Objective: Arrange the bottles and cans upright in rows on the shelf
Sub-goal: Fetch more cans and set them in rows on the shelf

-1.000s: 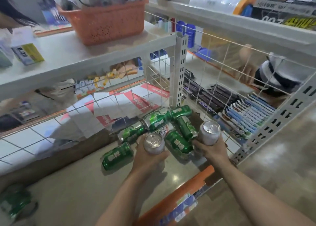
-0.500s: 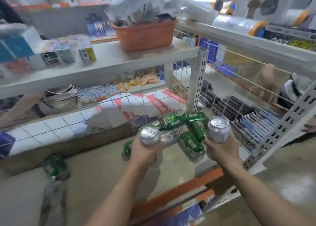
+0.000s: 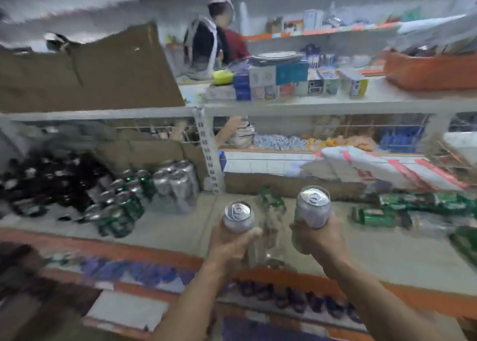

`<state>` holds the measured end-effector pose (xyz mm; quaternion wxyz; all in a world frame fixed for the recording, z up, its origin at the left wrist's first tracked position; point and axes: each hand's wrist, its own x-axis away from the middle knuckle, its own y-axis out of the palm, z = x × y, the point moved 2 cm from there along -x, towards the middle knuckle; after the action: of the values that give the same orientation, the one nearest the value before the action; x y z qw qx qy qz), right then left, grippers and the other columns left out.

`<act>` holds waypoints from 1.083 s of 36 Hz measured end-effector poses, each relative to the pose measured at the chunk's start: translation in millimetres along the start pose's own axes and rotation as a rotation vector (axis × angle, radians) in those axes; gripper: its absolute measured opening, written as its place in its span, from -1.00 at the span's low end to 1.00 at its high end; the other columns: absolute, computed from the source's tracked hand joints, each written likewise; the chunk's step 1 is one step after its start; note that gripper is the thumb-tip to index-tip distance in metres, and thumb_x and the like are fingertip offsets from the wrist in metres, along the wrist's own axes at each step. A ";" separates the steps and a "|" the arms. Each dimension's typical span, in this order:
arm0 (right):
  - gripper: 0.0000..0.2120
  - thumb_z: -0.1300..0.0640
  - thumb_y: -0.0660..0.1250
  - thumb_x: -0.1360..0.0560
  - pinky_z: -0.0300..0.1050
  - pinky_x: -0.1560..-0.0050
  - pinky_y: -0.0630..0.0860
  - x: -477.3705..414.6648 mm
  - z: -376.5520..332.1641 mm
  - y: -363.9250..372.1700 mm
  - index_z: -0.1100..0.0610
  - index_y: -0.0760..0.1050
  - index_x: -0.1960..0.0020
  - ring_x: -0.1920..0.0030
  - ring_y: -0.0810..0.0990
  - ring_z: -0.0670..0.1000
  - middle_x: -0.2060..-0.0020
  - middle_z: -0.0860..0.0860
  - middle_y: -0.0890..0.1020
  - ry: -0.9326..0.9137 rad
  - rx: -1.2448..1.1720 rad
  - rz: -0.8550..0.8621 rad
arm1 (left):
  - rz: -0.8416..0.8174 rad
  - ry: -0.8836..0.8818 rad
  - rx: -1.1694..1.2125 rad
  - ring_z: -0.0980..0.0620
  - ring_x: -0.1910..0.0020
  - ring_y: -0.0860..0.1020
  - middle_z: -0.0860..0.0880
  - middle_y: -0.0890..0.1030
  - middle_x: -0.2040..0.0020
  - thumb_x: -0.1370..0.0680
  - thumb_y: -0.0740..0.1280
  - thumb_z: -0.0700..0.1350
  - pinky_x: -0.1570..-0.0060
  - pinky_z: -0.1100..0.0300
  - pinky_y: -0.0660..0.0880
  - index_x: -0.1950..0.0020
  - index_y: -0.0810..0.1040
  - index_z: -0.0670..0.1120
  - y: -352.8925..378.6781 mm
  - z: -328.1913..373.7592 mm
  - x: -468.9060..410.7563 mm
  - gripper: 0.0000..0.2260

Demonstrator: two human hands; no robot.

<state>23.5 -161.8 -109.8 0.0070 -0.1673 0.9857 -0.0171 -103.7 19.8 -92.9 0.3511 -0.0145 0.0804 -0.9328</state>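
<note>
You hold two silver cans upright above the shelf board (image 3: 167, 227): the left can (image 3: 238, 217) gripped in your left hand (image 3: 232, 245), the right can (image 3: 313, 206) in your right hand (image 3: 317, 240). This looks like the carrying step. At ten o'clock stand the standing silver cans (image 3: 178, 180) beside the green rows (image 3: 124, 211); next, likely, set yours down upright just beside them.

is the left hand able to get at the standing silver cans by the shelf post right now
Likely reach them, yes: bare shelf lies open in front of the standing silver cans. But the left hand holds a can, so its grip is full.
</note>
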 end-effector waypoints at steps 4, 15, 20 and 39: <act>-0.80 0.35 0.53 -0.37 -0.15 0.52 0.40 23.9 -1.7 85.4 0.20 0.51 0.19 0.50 0.48 0.05 0.45 0.11 0.57 0.058 0.009 -0.086 | 0.171 -0.039 -0.048 -0.04 0.21 0.68 -0.01 0.71 0.24 -0.08 0.57 0.18 0.12 -0.03 0.63 0.14 0.68 -0.04 -88.0 -14.8 6.3 -0.54; -0.73 0.32 0.60 -0.33 -0.30 0.48 0.46 41.4 -9.8 203.9 0.25 0.56 0.08 0.49 0.51 -0.18 0.42 -0.05 0.61 0.075 0.035 -0.178 | 0.328 -0.033 -0.050 0.16 0.34 0.60 0.01 0.68 0.28 -0.27 0.64 -0.25 0.31 0.32 0.52 0.15 0.66 -0.17 -203.1 -36.4 -13.5 -0.75; -0.75 0.39 0.56 -0.34 -0.32 0.49 0.45 15.4 -2.6 233.4 0.32 0.55 0.06 0.50 0.50 -0.17 0.41 0.00 0.60 0.098 0.031 -0.209 | 0.312 -0.066 -0.041 0.11 0.25 0.66 -0.05 0.72 0.20 -0.25 0.63 -0.17 0.25 0.27 0.55 0.10 0.67 -0.15 -214.9 -49.5 -38.9 -0.71; -0.62 0.36 0.62 -0.24 -0.05 0.30 0.60 -86.4 63.4 339.7 0.17 0.61 0.01 0.32 0.66 0.01 0.29 0.08 0.72 0.236 0.150 -0.375 | 0.161 -0.352 0.006 -0.04 0.05 0.68 -0.02 0.73 0.07 -0.27 0.64 -0.29 0.04 0.09 0.59 -0.11 0.61 -0.03 -248.0 -114.6 -189.5 -0.52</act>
<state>-5.6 185.2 -184.7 -0.0991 -0.3433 0.9274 -0.1108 -132.4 343.9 -160.6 0.4334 -0.1698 0.0158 -0.8849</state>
